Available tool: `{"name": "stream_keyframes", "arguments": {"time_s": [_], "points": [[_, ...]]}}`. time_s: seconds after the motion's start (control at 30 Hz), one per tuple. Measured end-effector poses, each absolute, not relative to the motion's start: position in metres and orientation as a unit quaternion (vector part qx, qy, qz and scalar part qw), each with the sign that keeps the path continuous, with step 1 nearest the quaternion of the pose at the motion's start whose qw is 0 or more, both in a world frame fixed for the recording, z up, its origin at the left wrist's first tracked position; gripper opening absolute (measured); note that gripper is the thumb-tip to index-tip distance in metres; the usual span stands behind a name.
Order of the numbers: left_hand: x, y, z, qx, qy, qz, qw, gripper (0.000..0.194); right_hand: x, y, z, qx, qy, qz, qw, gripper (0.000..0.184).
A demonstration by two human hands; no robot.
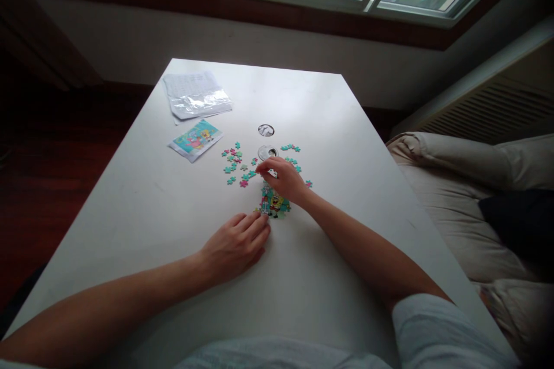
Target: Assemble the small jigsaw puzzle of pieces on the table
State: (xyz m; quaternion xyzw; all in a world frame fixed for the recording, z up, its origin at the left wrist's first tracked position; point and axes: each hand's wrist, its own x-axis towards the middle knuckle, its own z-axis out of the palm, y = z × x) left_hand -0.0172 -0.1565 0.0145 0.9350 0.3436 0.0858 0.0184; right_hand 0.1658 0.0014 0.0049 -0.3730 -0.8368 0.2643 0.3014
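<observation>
A partly joined jigsaw puzzle [277, 205] with a yellow cartoon figure lies on the white table. My left hand [237, 242] rests flat beside it, fingertips at its lower left edge, fingers stretched out. Above the puzzle's top edge is my right hand [283, 177], thumb and forefinger pinched together. What sits in that pinch, if anything, is too small to make out. Loose puzzle pieces [236, 155] are scattered left of my right hand. Several more teal pieces [291, 160] lie beyond it to the right. My right hand hides part of the puzzle.
A printed picture card [197, 139] lies at the left, with a clear plastic bag and papers [197, 95] behind it. Two round metallic fittings [266, 130] mark the middle of the table [142, 207]. A beige sofa [450, 207] stands to the right, a window beyond.
</observation>
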Motion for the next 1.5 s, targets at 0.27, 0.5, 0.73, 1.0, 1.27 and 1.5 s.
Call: {"name": "stream_keyframes", "arguments": {"time_s": [0.27,0.5,0.73,1.0,1.27,1.5], "points": [[-0.018,-0.156,0.016,0.937,0.339,0.082,0.030,0.034,0.143,0.024,0.014,-0.359,-0.873,0.208,0.257,0.015],[-0.020,-0.154,0.016,0.937,0.337,0.079,0.034,0.036,0.110,0.050,0.003,-0.370,-0.888,0.162,0.218,0.010],[-0.020,-0.154,0.018,0.938,0.337,0.079,0.034,0.035,0.101,0.046,0.000,-0.366,-0.892,0.172,0.202,0.011],[-0.021,-0.153,0.014,0.937,0.333,0.099,0.030,0.035,0.104,0.050,0.005,-0.342,-0.914,0.161,0.147,0.018],[-0.020,-0.153,0.016,0.937,0.331,0.102,0.035,0.034,0.100,0.052,0.020,-0.347,-0.921,0.162,0.071,0.015],[-0.021,-0.154,0.013,0.938,0.331,0.101,0.031,0.035,0.108,0.047,0.014,-0.343,-0.889,0.257,0.161,0.008]]}}
